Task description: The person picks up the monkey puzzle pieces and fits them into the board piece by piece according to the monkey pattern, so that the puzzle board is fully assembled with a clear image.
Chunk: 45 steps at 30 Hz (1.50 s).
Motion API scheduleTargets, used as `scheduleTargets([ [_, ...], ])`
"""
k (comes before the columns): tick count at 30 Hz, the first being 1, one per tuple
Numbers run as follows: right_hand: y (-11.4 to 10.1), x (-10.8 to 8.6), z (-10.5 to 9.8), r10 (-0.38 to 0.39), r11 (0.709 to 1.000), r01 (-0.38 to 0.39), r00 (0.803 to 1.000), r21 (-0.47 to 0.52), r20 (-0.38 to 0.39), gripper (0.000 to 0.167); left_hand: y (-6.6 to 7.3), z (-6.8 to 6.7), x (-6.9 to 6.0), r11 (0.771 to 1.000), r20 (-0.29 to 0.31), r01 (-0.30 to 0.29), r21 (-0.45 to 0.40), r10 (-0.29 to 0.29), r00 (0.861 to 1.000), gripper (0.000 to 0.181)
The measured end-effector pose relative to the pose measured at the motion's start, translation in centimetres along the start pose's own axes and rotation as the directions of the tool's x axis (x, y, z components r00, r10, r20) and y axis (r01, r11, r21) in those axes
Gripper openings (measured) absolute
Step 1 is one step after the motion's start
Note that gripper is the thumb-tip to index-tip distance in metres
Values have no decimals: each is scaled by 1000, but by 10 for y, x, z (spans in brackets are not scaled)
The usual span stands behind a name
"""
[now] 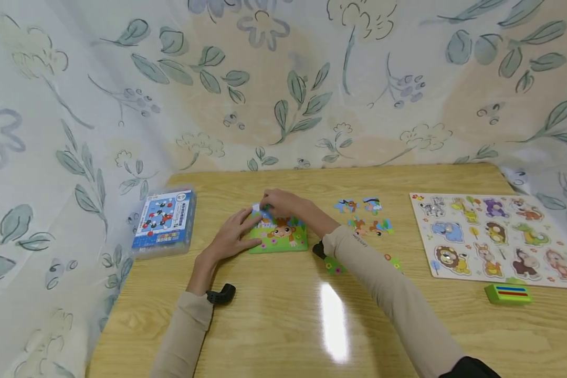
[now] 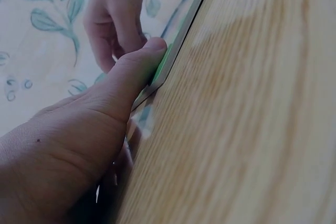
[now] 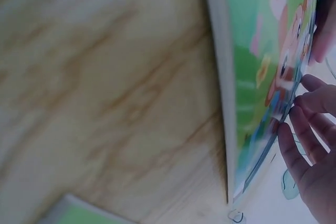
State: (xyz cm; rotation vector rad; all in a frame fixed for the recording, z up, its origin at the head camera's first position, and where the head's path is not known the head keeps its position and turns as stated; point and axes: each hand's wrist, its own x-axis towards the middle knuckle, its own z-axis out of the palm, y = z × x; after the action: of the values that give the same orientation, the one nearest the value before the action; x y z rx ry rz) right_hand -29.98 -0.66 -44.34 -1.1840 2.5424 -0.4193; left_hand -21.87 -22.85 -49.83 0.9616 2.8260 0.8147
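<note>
A monkey jigsaw puzzle (image 1: 277,242) on a green-bottomed board lies mid-table. My left hand (image 1: 230,234) rests along its left side with fingers extended; in the left wrist view, the thumb (image 2: 131,69) presses the board's edge. In the right wrist view the left hand's spread fingers (image 3: 296,145) touch the picture's rim. Over the upper left of the puzzle, my right hand (image 1: 285,203) has curled fingers and pinches a blue puzzle piece (image 1: 266,213), mostly covered by the fingertips. Loose puzzle pieces (image 1: 372,205) lie right of the board, some partly behind the right forearm.
On the left stands a boxed molecular model set (image 1: 164,220). A white animal peg board (image 1: 463,237) lies at the right, with a green block with coloured stripes (image 1: 507,294) by its front edge. A floral cloth (image 1: 283,105) hangs behind the wooden table (image 1: 274,325).
</note>
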Motion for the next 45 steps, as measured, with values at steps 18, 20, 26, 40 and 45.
scheduleTargets([
  [18,33,-57,-20,79,906,-6,984,424,-157,41,3,8,-9,997,-4,59,54,-59,998,68],
  [20,46,-82,-22,123,885,-14,971,465,-207,41,2,8,-9,996,-7,55,66,-55,998,69],
  [26,80,-153,-17,280,866,-152,937,477,-210,42,4,9,-5,997,-10,17,70,-16,1000,69],
  [40,104,-185,1,293,913,-218,938,345,-182,13,5,11,-4,997,3,22,73,-22,1000,69],
  [45,102,-182,1,292,925,-224,936,309,-197,12,7,11,-3,997,-14,19,69,-19,1000,70],
])
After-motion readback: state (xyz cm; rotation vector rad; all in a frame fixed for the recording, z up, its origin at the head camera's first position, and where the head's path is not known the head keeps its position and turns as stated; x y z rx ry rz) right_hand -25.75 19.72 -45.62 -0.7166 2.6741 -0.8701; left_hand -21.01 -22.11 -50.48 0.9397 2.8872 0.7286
